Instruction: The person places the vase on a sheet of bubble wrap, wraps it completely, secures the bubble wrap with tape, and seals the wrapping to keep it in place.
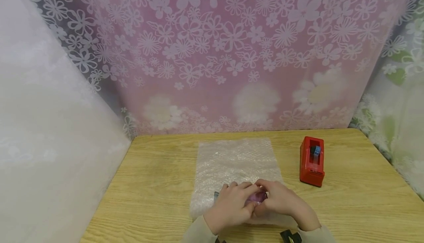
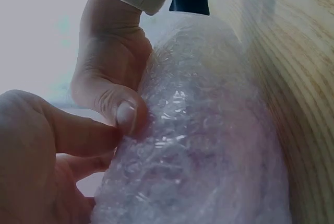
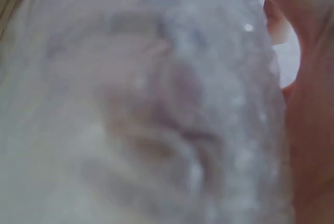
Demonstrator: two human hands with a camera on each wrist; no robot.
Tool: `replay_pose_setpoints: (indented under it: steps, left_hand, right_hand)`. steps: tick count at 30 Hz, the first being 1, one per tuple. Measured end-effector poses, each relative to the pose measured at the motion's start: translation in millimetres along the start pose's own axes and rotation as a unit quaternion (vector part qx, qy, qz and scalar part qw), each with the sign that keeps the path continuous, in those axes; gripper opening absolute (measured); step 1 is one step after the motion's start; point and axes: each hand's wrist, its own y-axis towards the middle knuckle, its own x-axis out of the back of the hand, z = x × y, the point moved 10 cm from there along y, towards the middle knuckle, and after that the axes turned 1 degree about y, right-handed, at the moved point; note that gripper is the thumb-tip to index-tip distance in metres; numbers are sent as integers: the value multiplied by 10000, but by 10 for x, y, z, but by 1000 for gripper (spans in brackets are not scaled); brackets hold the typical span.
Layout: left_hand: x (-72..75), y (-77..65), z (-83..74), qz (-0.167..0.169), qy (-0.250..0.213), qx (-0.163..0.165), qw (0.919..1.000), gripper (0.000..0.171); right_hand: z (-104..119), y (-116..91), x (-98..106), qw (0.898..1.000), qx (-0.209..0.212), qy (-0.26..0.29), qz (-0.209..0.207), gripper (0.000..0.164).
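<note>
A sheet of clear bubble wrap point(image 1: 236, 160) lies on the wooden table, its near end raised and folded over under both hands. My left hand point(image 1: 232, 203) and my right hand point(image 1: 279, 198) meet at this near end, fingertips almost together. Between them shows a shiny purple object point(image 1: 257, 197), its kind mostly hidden by fingers and wrap. In the left wrist view, thumbs and fingers of both hands pinch the edge of the bulging bubble wrap point(image 2: 193, 130). The right wrist view is blurred; wrap point(image 3: 235, 104) fills it, with the right hand point(image 3: 318, 114) along its side.
A red tape dispenser point(image 1: 312, 171) with a roll of tape point(image 1: 317, 151) stands on the right of the table point(image 1: 351, 184). A small grey-blue edge point(image 1: 216, 196) peeks out beside the left hand. Flowered curtains point(image 1: 205, 51) hang behind and at both sides.
</note>
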Motion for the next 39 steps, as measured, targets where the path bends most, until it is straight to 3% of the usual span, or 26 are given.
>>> replay_pose_setpoints:
  steps: [9, 23, 33, 39]
  left_hand:
    - [-15, 58, 10, -41, -166, 97, 9998, 40]
    - [-9, 44, 21, -33, -259, 229, 9994, 34]
    - [-5, 46, -3, -101, -199, 206, 9995, 17]
    - [-11, 40, -7, -52, -216, 229, 9995, 20]
  right_hand:
    - [-73, 33, -25, 9979, -255, 573, 168, 44]
    - [-105, 80, -60, 9974, -269, 553, 382, 44]
    - [-79, 75, -64, 9969, -295, 582, 436, 45]
    - [-86, 76, -67, 9959, -377, 662, 493, 46]
